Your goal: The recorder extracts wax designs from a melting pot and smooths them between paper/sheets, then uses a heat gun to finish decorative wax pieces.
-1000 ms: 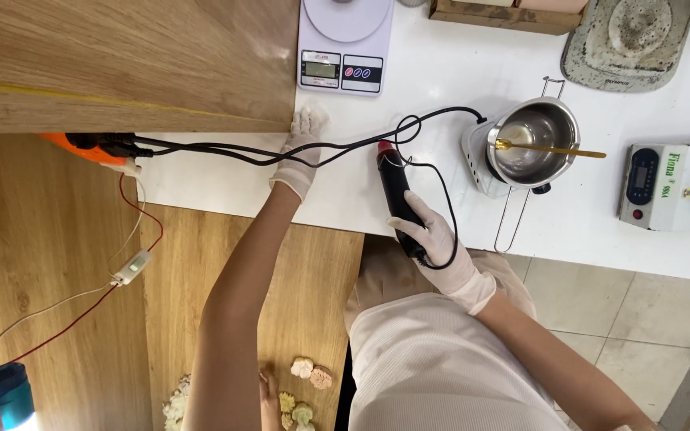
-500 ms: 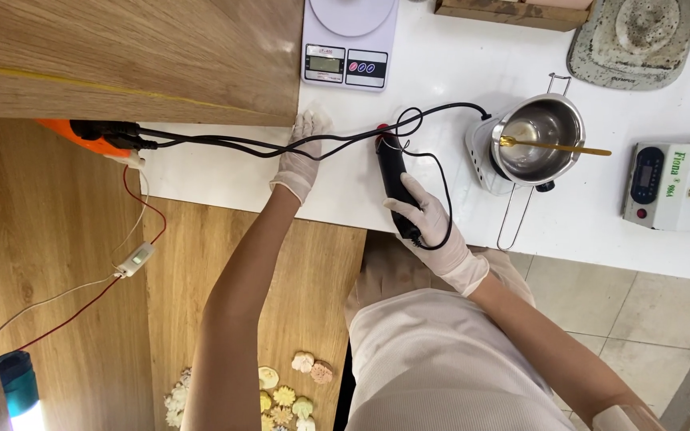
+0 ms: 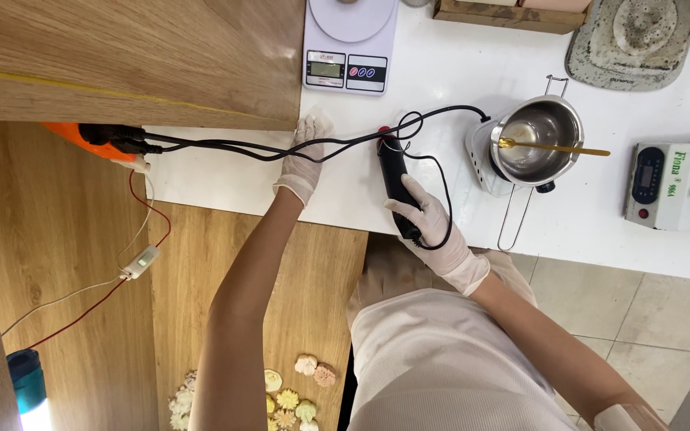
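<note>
- The right hand (image 3: 431, 227), in a white glove, has its grip closed around a black handheld tool (image 3: 397, 179) that lies on the white desk (image 3: 441, 72), near its front edge.
- The left hand (image 3: 305, 160), also gloved, rests flat and open on the desk, and it touches the black cable (image 3: 225, 146) without grasping it.
- The cable goes left to an orange power strip (image 3: 89, 140).
- Just right of the tool stands a steel pot (image 3: 538, 140) with a yellow stick (image 3: 557, 148) across it.
- A digital scale (image 3: 350, 44) stands behind the hands.
</note>
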